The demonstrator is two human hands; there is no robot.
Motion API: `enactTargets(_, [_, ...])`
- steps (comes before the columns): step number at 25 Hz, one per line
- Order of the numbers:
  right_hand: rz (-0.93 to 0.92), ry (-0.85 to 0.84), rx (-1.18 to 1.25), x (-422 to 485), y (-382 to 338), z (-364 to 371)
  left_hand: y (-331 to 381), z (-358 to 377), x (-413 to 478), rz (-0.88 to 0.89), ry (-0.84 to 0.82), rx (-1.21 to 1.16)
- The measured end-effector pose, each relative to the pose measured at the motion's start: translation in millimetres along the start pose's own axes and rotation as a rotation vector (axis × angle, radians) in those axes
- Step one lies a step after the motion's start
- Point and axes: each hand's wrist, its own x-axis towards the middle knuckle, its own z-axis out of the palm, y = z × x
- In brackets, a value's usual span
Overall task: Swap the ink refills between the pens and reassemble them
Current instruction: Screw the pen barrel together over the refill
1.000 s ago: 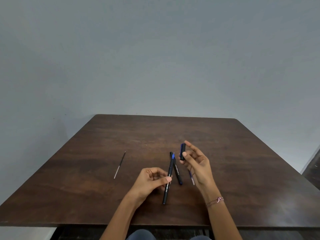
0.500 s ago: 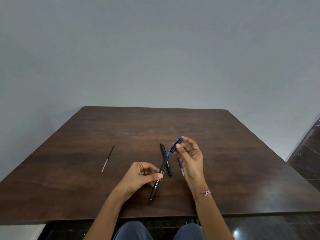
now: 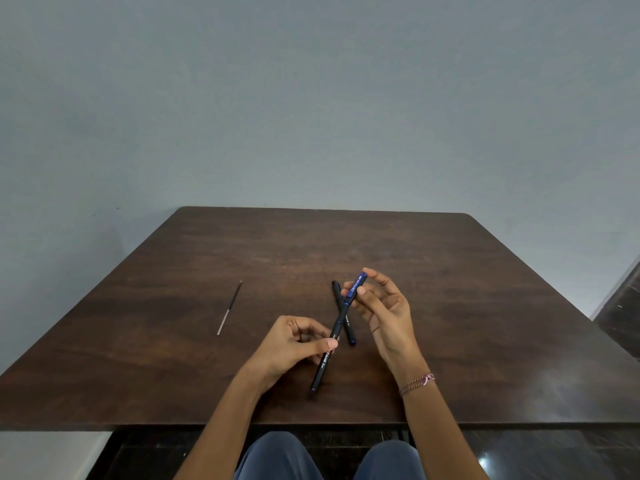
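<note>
Now, left hand (image 3: pixel 291 344): pinched black pen (image 3: pixel 323 362) mid-barrel.
Right hand (image 3: pixel 388 317): pinched blue cap (image 3: pixel 357 288) at pen's far end.
Refill (image 3: pixel 228 308): left of pen.

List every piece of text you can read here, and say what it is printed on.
"OCTANE": on the blue cap pinched by the right hand; the small mark after it is too small to read.
"TANE Gel": on the black pen barrel gripped by the left hand; the thumb hides the first letters.
White print on the second pen lying on the table: too small to read.
</note>
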Motion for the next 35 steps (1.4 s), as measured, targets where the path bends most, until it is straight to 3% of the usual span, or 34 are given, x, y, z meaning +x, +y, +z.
enactTargets(5, [0.019,-0.072,-0.045,-1.1,3.0,-0.8,0.2,2.3,0.3,0.023,0.060,0.027])
enactTargets(14, [-0.024,-0.236,-0.526,-5.8,14.2,1.0,-3.6,2.2,0.3,0.080,0.161,-0.010])
enactTargets(17, [-0.011,-0.257,-0.561,-6.2,15.1,0.0,-3.9,2.8,0.8,0.087,0.171,-0.001])
enactTargets(21, [-0.047,-0.170,-0.563,-4.4,12.5,-0.4,-3.0,5.0,2.2,0.090,0.150,0.002])
enactTargets(27, [-0.094,0.130,-0.463,1.8,10.8,-7.8,-5.2,6.2,3.2,0.101,0.095,-0.011])
enactTargets(35, [-0.014,0.201,-0.447,2.5,10.3,-9.1,-3.9,3.8,0.6,0.092,0.079,0.096])
